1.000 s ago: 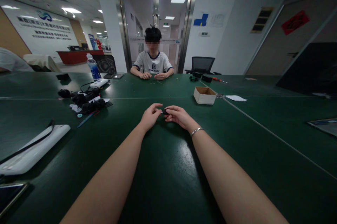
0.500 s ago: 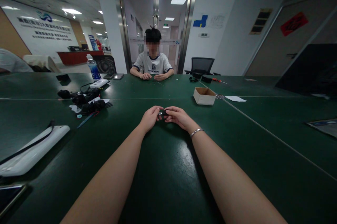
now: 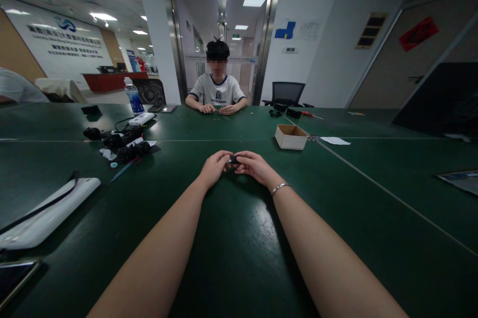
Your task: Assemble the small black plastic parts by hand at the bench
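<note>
Over the green table [image 3: 239,238], my left hand [image 3: 215,167] and my right hand [image 3: 256,166] meet at the fingertips. Between them is a small dark object with a shiny metal end [image 3: 233,159], too small for me to tell its kind. The fingers of my left hand pinch it at the shiny end. My right hand, with a silver bracelet [image 3: 280,187] at its wrist, grips the dark end. Fingers cover most of the object.
An open cardboard box [image 3: 290,138] stands beyond my right hand, near white paper [image 3: 335,141]. To the left lie black devices with cables [image 3: 129,144], a white case [image 3: 56,213] and a phone [image 3: 17,278]. A bottle [image 3: 133,96] stands farther back. Opposite sits a person [image 3: 218,89].
My fingertips have drawn slightly closer together around the small object, and less of its shiny end shows. Both forearms stay in nearly the same place.
</note>
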Demonstrator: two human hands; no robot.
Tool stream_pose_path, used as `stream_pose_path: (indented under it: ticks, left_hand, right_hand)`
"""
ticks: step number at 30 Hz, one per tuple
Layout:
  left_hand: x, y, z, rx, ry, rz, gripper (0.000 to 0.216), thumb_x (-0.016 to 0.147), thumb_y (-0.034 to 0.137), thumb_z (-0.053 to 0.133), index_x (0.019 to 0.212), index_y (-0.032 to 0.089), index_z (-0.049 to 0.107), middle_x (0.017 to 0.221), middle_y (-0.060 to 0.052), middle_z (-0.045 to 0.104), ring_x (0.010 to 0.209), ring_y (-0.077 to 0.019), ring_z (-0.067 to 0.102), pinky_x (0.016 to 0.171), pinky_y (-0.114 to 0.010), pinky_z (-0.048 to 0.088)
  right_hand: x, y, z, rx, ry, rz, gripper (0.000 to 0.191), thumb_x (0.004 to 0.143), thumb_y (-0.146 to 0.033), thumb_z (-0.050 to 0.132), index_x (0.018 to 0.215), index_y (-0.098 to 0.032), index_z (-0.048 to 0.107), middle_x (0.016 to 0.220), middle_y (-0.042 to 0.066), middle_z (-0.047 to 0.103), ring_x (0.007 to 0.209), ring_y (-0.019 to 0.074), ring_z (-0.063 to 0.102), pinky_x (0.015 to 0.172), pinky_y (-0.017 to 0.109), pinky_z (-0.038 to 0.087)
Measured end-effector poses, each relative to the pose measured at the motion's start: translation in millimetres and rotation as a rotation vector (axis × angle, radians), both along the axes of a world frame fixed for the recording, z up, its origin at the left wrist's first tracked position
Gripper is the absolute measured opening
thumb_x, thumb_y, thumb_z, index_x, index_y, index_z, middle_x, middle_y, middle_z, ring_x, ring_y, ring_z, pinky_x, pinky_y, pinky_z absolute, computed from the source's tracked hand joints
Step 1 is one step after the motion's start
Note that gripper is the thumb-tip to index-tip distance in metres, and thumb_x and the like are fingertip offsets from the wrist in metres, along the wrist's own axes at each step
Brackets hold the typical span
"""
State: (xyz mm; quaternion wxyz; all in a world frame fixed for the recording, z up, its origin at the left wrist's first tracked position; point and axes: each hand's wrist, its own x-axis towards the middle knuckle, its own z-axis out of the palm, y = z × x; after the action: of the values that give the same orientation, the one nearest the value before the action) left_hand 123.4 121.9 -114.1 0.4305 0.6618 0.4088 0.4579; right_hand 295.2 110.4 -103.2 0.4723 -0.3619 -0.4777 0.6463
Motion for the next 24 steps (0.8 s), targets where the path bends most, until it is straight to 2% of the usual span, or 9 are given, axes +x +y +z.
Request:
stream_pose_path:
  ticks: [5, 9, 13, 17, 20, 24]
  left_hand:
    - [-0.9, 1.9, -4.4, 0.04, 0.045, -0.021, 0.033, 0.087, 0.039, 0.044, 0.101, 0.017, 0.064, 0.063, 0.0, 0.055, 0.054, -0.0106, 0.049, 0.052, -0.021, 0.038]
    - [-0.9, 3.7, -6.5, 0.044, 0.031, 0.003, 0.03, 0.084, 0.037, 0.049, 0.101, 0.017, 0.064, 0.072, -0.001, 0.059, 0.056, -0.0099, 0.049, 0.053, -0.021, 0.038]
    - [-1.5, 5.9, -7.9, 0.046, 0.048, -0.001, 0.033, 0.087, 0.039, 0.044, 0.099, 0.017, 0.065, 0.061, 0.001, 0.054, 0.053, -0.011, 0.047, 0.051, -0.021, 0.036]
    - [-1.4, 5.5, -6.5, 0.011, 0.009, 0.009, 0.029, 0.082, 0.03, 0.049, 0.104, 0.017, 0.063, 0.071, 0.0, 0.058, 0.055, -0.01, 0.049, 0.053, -0.021, 0.038]
    - [-0.4, 3.5, -4.4, -0.002, 0.016, 0.015, 0.03, 0.085, 0.031, 0.044, 0.104, 0.015, 0.062, 0.064, 0.0, 0.056, 0.054, -0.0105, 0.049, 0.053, -0.022, 0.038]
    - [0.2, 1.9, -3.6, 0.004, -0.008, 0.001, 0.03, 0.082, 0.031, 0.049, 0.105, 0.016, 0.061, 0.066, 0.0, 0.056, 0.055, -0.0103, 0.049, 0.053, -0.021, 0.038]
  right_hand:
    - [0.4, 0.7, -1.1, 0.003, -0.001, 0.005, 0.015, 0.082, -0.009, 0.064, 0.096, -0.013, 0.062, 0.072, 0.005, 0.067, 0.055, 0.0107, 0.063, 0.061, 0.025, 0.059]
    - [0.5, -0.4, -0.3, 0.005, 0.006, 0.012, 0.015, 0.081, -0.011, 0.066, 0.095, -0.013, 0.062, 0.069, 0.003, 0.066, 0.057, 0.0113, 0.064, 0.064, 0.027, 0.059]
    - [0.2, -1.6, 0.7, 0.013, 0.008, 0.01, 0.017, 0.08, -0.01, 0.067, 0.095, -0.013, 0.062, 0.071, 0.003, 0.066, 0.056, 0.0111, 0.063, 0.063, 0.026, 0.059]
    - [-0.1, -1.3, 0.6, 0.001, 0.003, 0.002, 0.014, 0.081, -0.011, 0.066, 0.094, -0.013, 0.062, 0.07, 0.004, 0.066, 0.056, 0.0113, 0.064, 0.064, 0.026, 0.059]
    - [0.0, -0.7, 0.5, -0.004, -0.005, -0.001, 0.015, 0.081, -0.01, 0.064, 0.095, -0.014, 0.062, 0.072, 0.004, 0.067, 0.055, 0.011, 0.063, 0.063, 0.025, 0.059]
    - [0.2, -0.6, 0.7, -0.003, -0.008, 0.002, 0.014, 0.084, -0.008, 0.06, 0.096, -0.012, 0.062, 0.071, 0.005, 0.067, 0.054, 0.0108, 0.063, 0.063, 0.026, 0.059]
